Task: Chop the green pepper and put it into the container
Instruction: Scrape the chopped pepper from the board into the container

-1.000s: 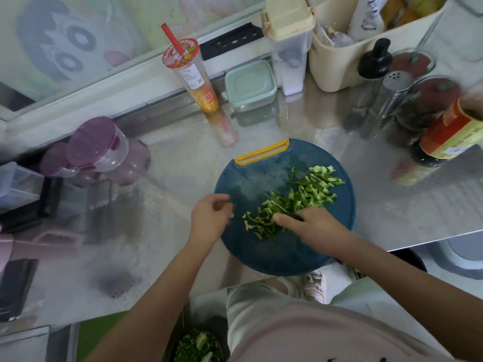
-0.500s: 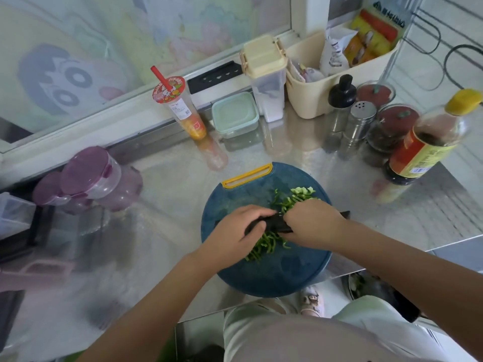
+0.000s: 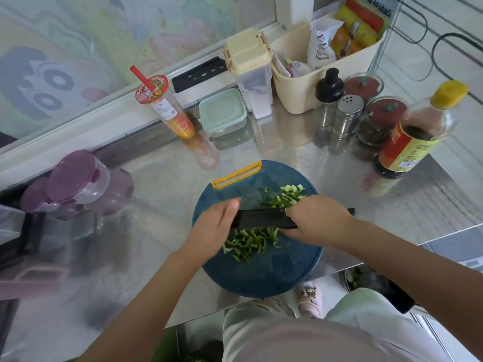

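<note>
Right hand (image 3: 321,220) is gripping the knife (image 3: 261,218), fingers curled round its handle. Left hand (image 3: 211,231) is pressing on the blade's tip, fingers laid together and nearly straight. The pepper (image 3: 248,242) is lying in strips on the board (image 3: 261,273) at the counter's (image 3: 167,194) near edge, on both sides of the blade. Risks: a rocking blade may be nicking the left fingers, and pressure may be sliding the board or scattering strips off it.

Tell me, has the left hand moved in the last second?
Yes. The left hand went from the left edge of the cutting board inward to the tip of the knife.
</note>
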The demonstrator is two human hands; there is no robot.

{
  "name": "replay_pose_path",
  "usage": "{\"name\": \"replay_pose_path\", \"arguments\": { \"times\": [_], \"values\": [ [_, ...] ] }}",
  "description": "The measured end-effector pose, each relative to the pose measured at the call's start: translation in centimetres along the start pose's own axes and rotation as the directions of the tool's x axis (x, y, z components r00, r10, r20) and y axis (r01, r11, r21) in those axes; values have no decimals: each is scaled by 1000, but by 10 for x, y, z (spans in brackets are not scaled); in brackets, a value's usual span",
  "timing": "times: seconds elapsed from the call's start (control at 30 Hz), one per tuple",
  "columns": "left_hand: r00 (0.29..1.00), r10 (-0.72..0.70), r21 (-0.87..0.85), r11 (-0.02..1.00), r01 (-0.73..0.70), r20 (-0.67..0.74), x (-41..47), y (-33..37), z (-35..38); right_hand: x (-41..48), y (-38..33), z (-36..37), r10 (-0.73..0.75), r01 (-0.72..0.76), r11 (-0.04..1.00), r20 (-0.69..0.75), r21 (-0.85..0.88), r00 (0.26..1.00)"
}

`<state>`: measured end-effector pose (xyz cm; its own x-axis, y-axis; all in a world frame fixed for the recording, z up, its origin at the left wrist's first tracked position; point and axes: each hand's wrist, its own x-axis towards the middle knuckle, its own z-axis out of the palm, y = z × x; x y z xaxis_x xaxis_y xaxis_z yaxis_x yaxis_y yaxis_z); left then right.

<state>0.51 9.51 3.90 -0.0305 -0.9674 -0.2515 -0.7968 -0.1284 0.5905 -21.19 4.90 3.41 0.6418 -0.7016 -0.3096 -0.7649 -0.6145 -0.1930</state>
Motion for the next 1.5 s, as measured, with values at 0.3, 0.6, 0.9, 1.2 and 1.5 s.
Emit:
{"name": "replay_pose_path", "arguments": {
  "times": [0.3, 0.6, 0.9, 1.2, 1.5],
  "values": [
    [986, -96, -130, 988, 79, -135, 25, -11, -1, 5, 40, -7, 271, -257, 958, -108, 125, 956],
    [960, -271, 294, 926, 238, 76, 58, -46, 0, 33, 88, 18, 512, -471, 850, -158, 237, 844],
    [989, -15, 233, 971, 49, -145, 137, -17, -50, 65, 98, 36, 550, -480, 825, -226, 299, 804],
    [990, 8, 504, 861, 63, -137, 231, -18, -68, 79, 89, 33, 635, -550, 759, -210, 348, 743],
    [982, 127, 616, 788, -15, -137, 243, -23, -62, 81, 81, 20, 649, -560, 729, -138, 395, 748]
  ]
}}
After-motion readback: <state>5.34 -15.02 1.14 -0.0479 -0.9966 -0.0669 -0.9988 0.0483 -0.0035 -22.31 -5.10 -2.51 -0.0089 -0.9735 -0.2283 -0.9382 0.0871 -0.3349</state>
